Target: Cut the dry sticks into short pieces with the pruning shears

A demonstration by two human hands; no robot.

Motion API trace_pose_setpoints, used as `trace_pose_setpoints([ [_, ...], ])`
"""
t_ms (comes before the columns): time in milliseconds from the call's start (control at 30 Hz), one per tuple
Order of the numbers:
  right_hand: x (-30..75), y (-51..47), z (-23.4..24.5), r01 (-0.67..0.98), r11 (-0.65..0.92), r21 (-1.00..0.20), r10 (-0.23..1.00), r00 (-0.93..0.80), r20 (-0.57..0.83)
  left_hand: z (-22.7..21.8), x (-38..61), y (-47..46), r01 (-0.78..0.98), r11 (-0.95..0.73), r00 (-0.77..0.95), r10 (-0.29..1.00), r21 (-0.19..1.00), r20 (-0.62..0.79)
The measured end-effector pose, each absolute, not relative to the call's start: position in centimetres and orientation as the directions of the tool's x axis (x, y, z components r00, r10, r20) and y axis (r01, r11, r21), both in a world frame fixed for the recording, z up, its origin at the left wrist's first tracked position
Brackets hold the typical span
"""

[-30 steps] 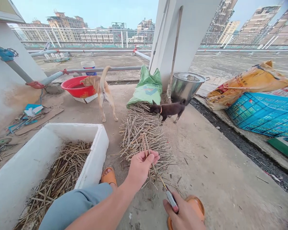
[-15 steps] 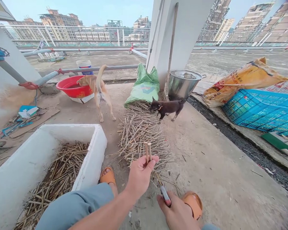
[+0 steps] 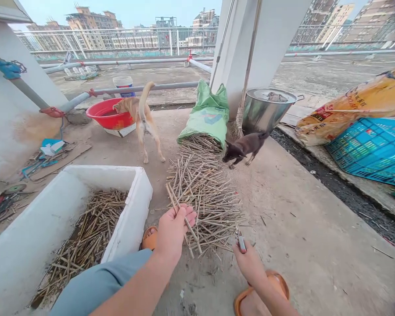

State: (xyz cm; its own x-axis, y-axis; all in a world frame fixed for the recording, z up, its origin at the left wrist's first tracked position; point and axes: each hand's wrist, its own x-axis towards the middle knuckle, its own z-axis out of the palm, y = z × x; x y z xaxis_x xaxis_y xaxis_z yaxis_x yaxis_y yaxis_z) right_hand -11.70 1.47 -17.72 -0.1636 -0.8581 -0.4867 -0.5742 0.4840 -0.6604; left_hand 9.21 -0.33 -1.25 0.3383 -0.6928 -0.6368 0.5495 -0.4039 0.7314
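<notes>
Head view shows the left hand with its fingers curled narrowly around a few cut stalks, which cross the palm at a slant and stick out on both sides. The right hand has its fingers closed around a small metal tool with a red end; its exact kind is too small to tell. A loose pile of dry cut stalks lies just beyond the left fingers and between the two hands, without touching the right hand. Left of those fingers stands a white foam box filled with similar stalks. Well beyond the fingertips, a dark puppy stands at the far end of the pile, near a green sack and a steel pot.
</notes>
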Motion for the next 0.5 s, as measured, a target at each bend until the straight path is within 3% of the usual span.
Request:
trace_pose_setpoints([
  [133, -11.6, -3.8, -19.4, -0.812, 0.086, -0.577, -0.938, 0.130, -0.323, 0.9, 14.9, -1.2, 0.488, -0.461, 0.413, -0.626, 0.741, -0.662],
  [200, -10.9, -6.1, -20.3, -0.836, -0.095, -0.541, -0.920, 0.281, -0.273, 1.4, 19.7, -1.1, 0.392, -0.498, 0.485, -0.603, 0.774, -0.633],
  [267, -10.1, -7.7, -21.3, -0.829, -0.220, -0.515, -0.884, 0.393, -0.254, 1.4, 24.9, -0.3, 0.344, -0.528, 0.621, -0.492, 0.776, -0.610],
  [333, -9.4, -8.7, -22.0, -0.815, -0.288, -0.502, -0.851, 0.458, -0.256, 1.1, 29.4, 1.0, 0.417, -0.536, 0.759, -0.239, 0.734, -0.606],
  [400, -9.2, -9.0, -22.1, -0.800, -0.319, -0.508, -0.830, 0.495, -0.258, 0.9, 32.2, 2.0, 0.436, -0.499, 0.823, -0.115, 0.749, -0.556],
  [500, -9.8, -8.8, -21.1, -0.770, -0.326, -0.548, -0.811, 0.526, -0.257, 1.1, 31.9, 2.1, 0.450, -0.380, 0.828, -0.161, 0.808, -0.537],
])
